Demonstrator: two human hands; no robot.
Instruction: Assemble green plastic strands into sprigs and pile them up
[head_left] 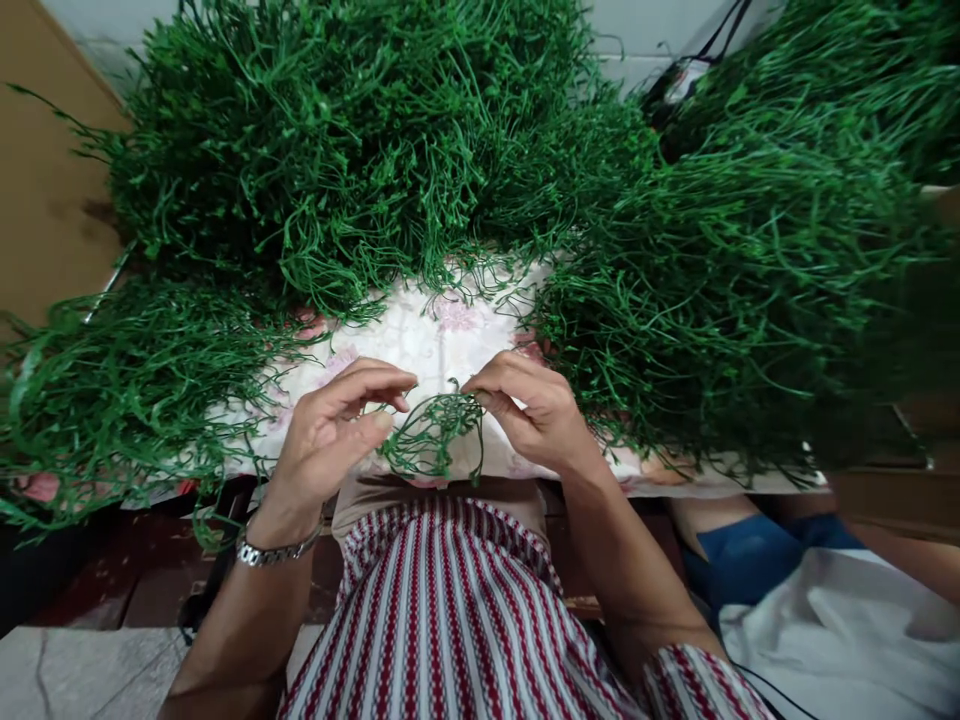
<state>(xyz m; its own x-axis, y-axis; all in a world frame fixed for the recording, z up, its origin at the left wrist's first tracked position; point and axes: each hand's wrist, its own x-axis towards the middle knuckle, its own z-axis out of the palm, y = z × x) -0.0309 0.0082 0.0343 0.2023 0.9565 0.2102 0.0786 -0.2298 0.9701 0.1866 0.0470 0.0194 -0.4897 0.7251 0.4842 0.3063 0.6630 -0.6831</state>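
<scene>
A small bunch of thin green stems (pixel 439 435) lies on the flowered cloth near its front edge, between my two hands. My right hand (pixel 529 405) closes thumb and fingertips in a pinch on a stem at the bunch's upper right. At the left side, my left hand (pixel 341 425) holds its thumb and fingers apart. Its thumb tip is close to the bunch; whether they touch I cannot tell. A metal watch (pixel 277 550) circles my left wrist.
Large heaps of green stems stand at the back (pixel 360 150) and on the right (pixel 735 290); a lower pile (pixel 142 390) spreads at left. White flowered cloth (pixel 420 335) covers the table. Another person's blue-clothed leg (pixel 750 555) is at lower right. A dark strap (pixel 724 35) hangs behind.
</scene>
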